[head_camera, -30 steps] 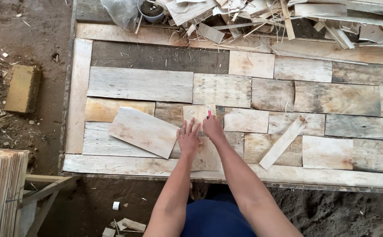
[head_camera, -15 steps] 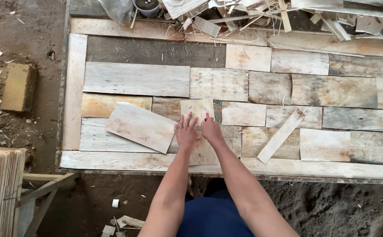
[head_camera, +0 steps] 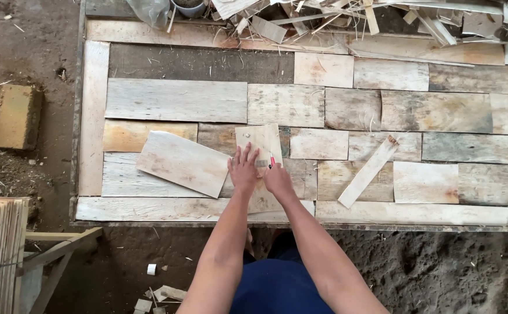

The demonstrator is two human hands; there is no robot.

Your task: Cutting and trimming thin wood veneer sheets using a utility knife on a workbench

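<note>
Left: tilted pale wood sheet (head_camera: 182, 163) lay loose. Left hand (head_camera: 243, 170), fingers spread, pressed the small pale veneer piece (head_camera: 260, 145) flat at centre. Right hand (head_camera: 278, 178) pinched a red-tipped tool (head_camera: 272, 160). Risk: the piece could shift under uneven pressure.

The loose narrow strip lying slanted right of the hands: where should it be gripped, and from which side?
Take the narrow wood strip near its lower end, the end closest to the person, with the right hand, which is nearer. It lies loose and slanted across the fitted boards, so its long edges are free. Probably close the grip across its narrow width; its far end looks ragged.
</note>
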